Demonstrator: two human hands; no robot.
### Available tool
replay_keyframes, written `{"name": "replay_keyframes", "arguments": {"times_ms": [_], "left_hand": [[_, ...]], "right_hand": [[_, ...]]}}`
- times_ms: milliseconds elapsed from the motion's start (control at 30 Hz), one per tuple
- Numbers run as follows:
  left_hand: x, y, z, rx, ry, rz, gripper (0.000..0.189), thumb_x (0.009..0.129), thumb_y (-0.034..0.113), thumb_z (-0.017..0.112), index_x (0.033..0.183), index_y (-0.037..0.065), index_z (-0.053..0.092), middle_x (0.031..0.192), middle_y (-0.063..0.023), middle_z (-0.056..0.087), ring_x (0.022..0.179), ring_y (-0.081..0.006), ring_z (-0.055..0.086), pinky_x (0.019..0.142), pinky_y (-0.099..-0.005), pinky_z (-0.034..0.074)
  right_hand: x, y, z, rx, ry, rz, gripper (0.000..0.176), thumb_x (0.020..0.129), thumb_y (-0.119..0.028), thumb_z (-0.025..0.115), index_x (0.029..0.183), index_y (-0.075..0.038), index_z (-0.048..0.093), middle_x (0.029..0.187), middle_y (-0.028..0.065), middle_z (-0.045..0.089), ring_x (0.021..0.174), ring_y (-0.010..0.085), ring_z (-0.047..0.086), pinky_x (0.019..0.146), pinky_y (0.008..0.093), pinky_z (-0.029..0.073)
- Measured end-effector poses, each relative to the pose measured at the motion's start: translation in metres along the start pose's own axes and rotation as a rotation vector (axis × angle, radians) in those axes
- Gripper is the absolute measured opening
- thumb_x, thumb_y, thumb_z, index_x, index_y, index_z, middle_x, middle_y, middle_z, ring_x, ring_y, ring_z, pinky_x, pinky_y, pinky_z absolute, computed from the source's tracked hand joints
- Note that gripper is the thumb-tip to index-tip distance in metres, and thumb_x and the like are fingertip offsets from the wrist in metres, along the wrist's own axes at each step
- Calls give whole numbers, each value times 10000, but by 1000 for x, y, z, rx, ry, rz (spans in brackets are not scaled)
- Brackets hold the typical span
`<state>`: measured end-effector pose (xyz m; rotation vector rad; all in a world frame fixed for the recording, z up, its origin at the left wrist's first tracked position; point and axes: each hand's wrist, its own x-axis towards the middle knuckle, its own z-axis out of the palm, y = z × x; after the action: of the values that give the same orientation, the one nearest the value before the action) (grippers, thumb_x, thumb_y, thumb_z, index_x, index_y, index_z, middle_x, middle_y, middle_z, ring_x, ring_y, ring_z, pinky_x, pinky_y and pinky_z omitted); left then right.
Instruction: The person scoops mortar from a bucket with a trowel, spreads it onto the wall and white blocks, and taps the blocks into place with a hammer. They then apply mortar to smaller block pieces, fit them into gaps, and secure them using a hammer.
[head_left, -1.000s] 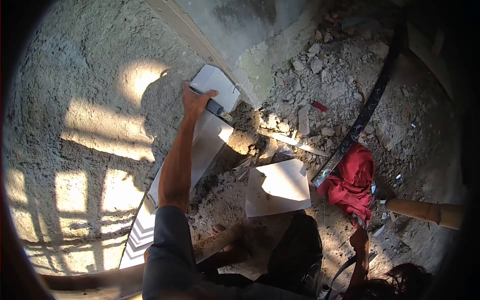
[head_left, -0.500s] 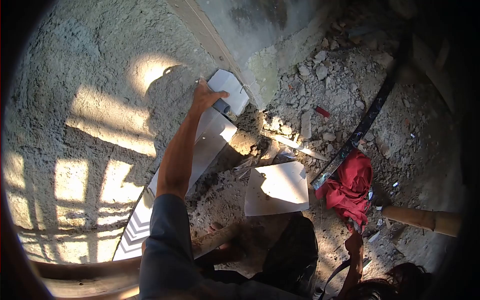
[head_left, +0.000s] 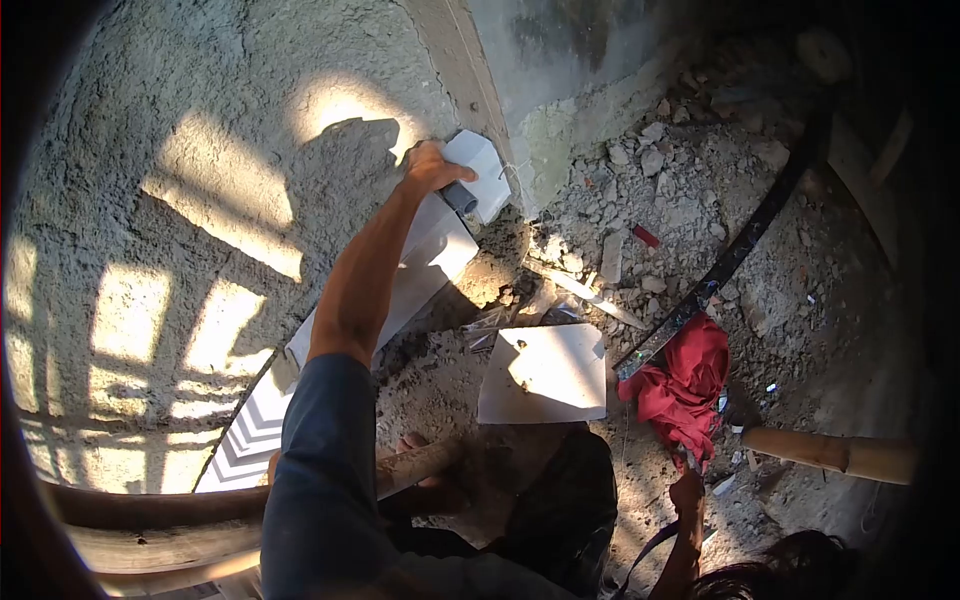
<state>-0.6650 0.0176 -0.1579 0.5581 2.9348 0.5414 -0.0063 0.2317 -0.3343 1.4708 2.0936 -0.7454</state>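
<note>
My left hand (head_left: 430, 168) is closed at the left edge of a white cut tile piece (head_left: 482, 165), in the corner by the rough wall. Its thumb lies across the tile's face; the other fingers are partly hidden behind. Just under the thumb a short grey pipe end (head_left: 460, 197) sticks out. Below the wrist a long white tile (head_left: 435, 245) leans along the wall, partly covered by my forearm. A tile with grey zigzag stripes (head_left: 250, 435) continues the row at lower left. My right hand is out of view.
A square white tile (head_left: 540, 385) lies on the dirt floor. At right are broken rubble (head_left: 670, 190), a long dark bar (head_left: 740, 245), a bamboo pole (head_left: 830, 452) and a red cloth (head_left: 685, 375). Another person's hand (head_left: 687, 492) is beside the cloth.
The view has shifted a little. My left hand and the cut tile piece stay together in the corner, with the thumb still across its face.
</note>
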Motion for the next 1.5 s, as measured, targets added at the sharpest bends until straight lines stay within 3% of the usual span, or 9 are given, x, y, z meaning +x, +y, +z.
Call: {"name": "replay_keyframes", "arguments": {"times_ms": [200,467,600,700,933,1000,1200,1333,1500], "left_hand": [[-1,1,-1,37,-13,19,761,508,477,862,1080,7,686,1060,-169,688,1009,-294,659,899,-347,515],[17,-18,14,-2,-54,2,801,500,508,860,1075,-18,677,1107,-217,661,1048,-321,642,904,-363,512],[3,-17,-12,-48,-131,-6,842,496,528,856,1101,-27,665,1111,-215,658,1033,-320,644,888,-359,511],[-7,-14,-17,-61,-158,21,866,502,541,851,1122,-30,655,1120,-207,653,1024,-307,642,884,-353,505],[0,-25,-22,-101,-165,38,894,496,528,855,1159,-29,629,1144,-196,634,1052,-292,615,890,-363,496],[-3,-22,-23,-86,-160,48,894,496,522,856,1163,-26,626,1147,-194,631,1053,-292,612,888,-365,497],[-11,-17,-20,-118,-95,52,849,487,481,876,1139,-10,643,1105,-181,653,1014,-288,631,883,-358,507],[-4,-30,-3,-222,-28,46,688,518,368,905,1073,29,681,995,-136,697,929,-245,661,857,-341,510],[-5,-31,-3,-264,27,56,671,513,338,916,1064,27,695,972,-117,707,881,-224,669,829,-321,514]], "right_hand": [[6,11,14,32,85,-22,195,740,-48,559,878,82,606,793,291,653,692,423,671,595,468,552],[20,68,15,627,-95,93,343,913,-310,529,738,-25,605,479,59,482,406,186,535,383,324,425],[-48,36,-20,974,93,-218,194,927,-244,527,997,-75,594,655,13,527,482,120,497,451,312,466],[-114,-33,-56,1327,62,-190,459,999,-287,479,1423,-188,335,869,7,524,509,106,470,439,257,408],[-78,-36,-61,889,182,-293,428,995,-304,467,1347,-61,445,674,7,435,524,72,414,453,247,341],[-66,-75,-79,536,384,-788,422,974,-277,480,1317,-31,463,662,-16,425,565,60,411,481,241,331],[-112,-287,-136,742,79,-967,400,988,-232,522,1342,-53,475,622,1,445,531,73,419,471,274,363],[-65,-403,-136,173,558,-1342,353,972,-153,497,1306,-37,509,645,239,587,570,366,631,555,440,483],[-95,-489,-161,500,518,-1431,358,964,-154,486,1302,-38,510,706,288,610,672,470,619,626,518,474]]}}
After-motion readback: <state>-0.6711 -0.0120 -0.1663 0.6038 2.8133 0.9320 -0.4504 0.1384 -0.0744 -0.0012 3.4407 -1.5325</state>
